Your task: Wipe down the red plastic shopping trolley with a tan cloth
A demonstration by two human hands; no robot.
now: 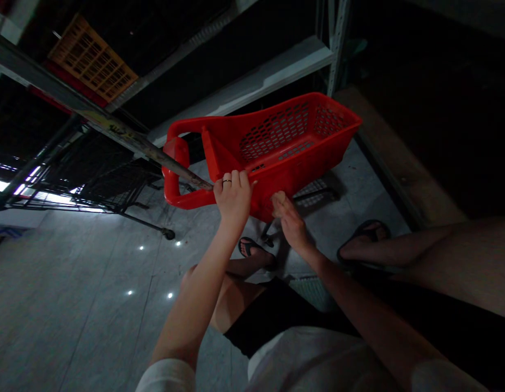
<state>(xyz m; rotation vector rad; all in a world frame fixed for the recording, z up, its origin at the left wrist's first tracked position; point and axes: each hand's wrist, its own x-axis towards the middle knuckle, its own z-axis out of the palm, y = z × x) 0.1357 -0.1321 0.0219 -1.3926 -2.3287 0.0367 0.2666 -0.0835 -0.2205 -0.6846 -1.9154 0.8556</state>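
A red plastic shopping basket (309, 163) with pierced walls and a loop handle stands tilted in front of me, apparently on dark wheeled legs. My left hand (235, 195), wearing a dark ring, has its fingers closed over the basket's near rim, beside the handle end. A worn metal pole (154, 152) runs from the upper left and ends at this hand; whether I touch it I cannot tell. Against the outer side wall of the basket, lower and to the right, rests my right hand (291, 220), fingers stretched out and slightly bent at the tips.
Metal shelving (268, 79) runs behind the basket. An orange crate (92, 60) sits on the upper left. At left is a dark wire cart (92, 190) with a caster on the grey tiled floor (105, 316). A wooden edge (399, 158) borders the dark right side.
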